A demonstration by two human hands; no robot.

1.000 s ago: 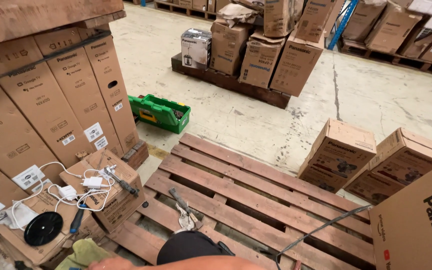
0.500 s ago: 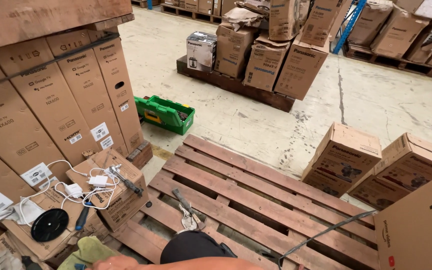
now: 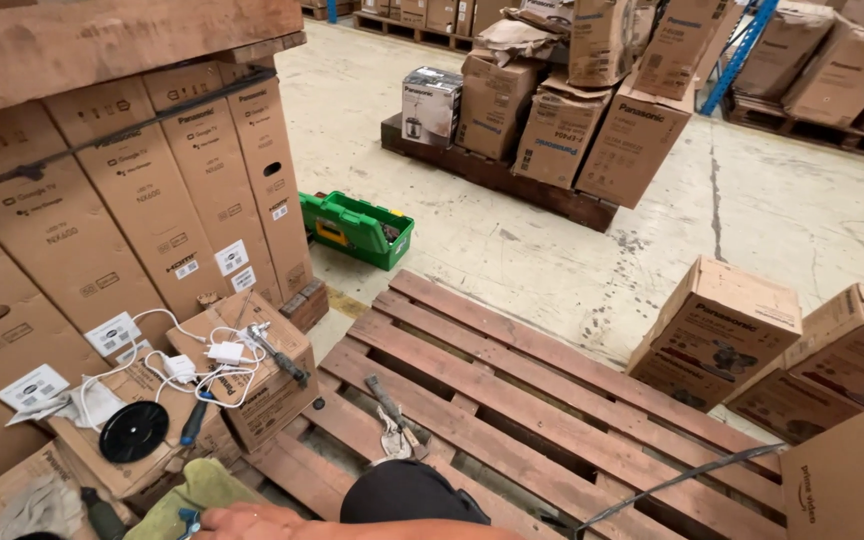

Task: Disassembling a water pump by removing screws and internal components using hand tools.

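A hand (image 3: 237, 520), which one unclear, its grip hidden, lay by the pallet's (image 3: 572, 400) near edge, touching a blue-handled tool (image 3: 188, 520). The hammer (image 3: 397, 412) rested on the slats, apparently between steps; grasping it called for a forward reach.

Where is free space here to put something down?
The wooden pallet is mostly bare between the hammer and the small cartons. The concrete floor beyond the green toolbox is open. The low box with white cables is crowded.
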